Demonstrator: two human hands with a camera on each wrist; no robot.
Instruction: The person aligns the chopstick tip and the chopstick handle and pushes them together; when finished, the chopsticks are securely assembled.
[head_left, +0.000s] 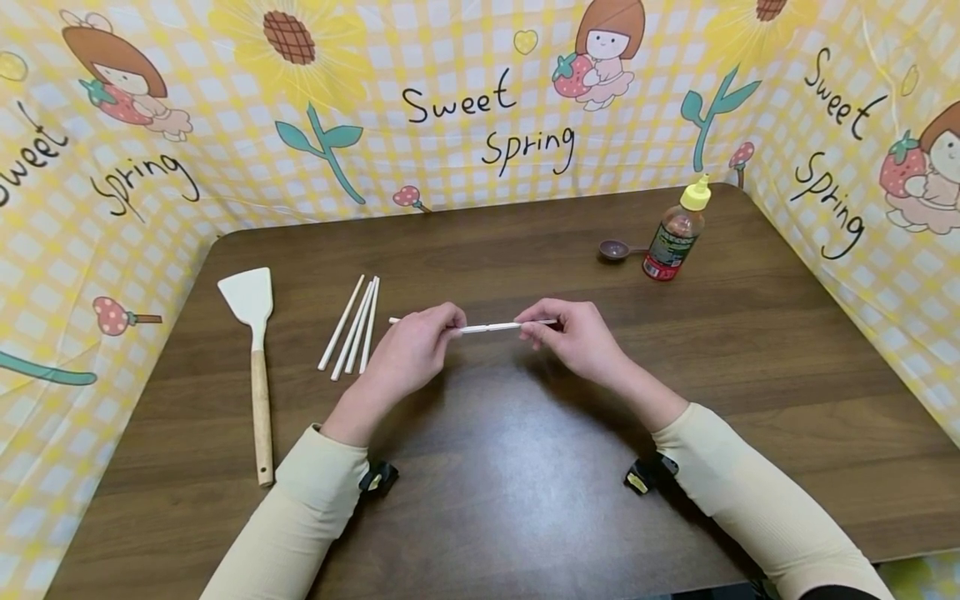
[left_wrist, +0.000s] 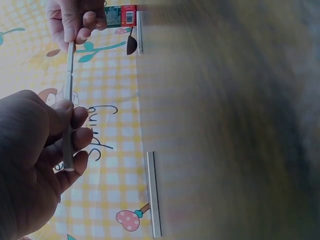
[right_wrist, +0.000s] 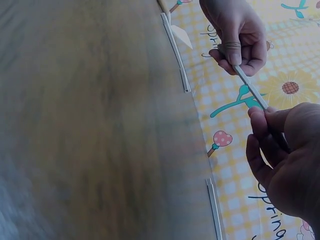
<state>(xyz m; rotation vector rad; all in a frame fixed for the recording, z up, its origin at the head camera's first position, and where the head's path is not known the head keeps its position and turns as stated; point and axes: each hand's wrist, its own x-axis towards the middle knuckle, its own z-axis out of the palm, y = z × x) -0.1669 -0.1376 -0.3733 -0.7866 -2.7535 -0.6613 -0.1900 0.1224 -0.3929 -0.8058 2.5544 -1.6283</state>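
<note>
Between my two hands runs a thin white stick (head_left: pixel 504 327), almost level, with a narrow break or joint near its middle. My left hand (head_left: pixel 411 346) pinches its left part between thumb and fingers, and a short end sticks out beyond the knuckles. The right hand (head_left: pixel 576 335) pinches the other part, with its tip showing past the fingers. In the left wrist view, the stick (left_wrist: pixel 69 82) passes straight from one hand to the other. Several similar white sticks (head_left: pixel 351 332) lie fanned on the brown table (head_left: pixel 495 467), just left of my left hand.
A white spatula (head_left: pixel 258 333) with a wooden handle lies at the left. Back right stands a bottle (head_left: pixel 672 242) with a yellow cap, and a dark measuring spoon (head_left: pixel 615 249) lies beside it. A yellow checked cloth (head_left: pixel 465 50) encloses the table's back and sides.
</note>
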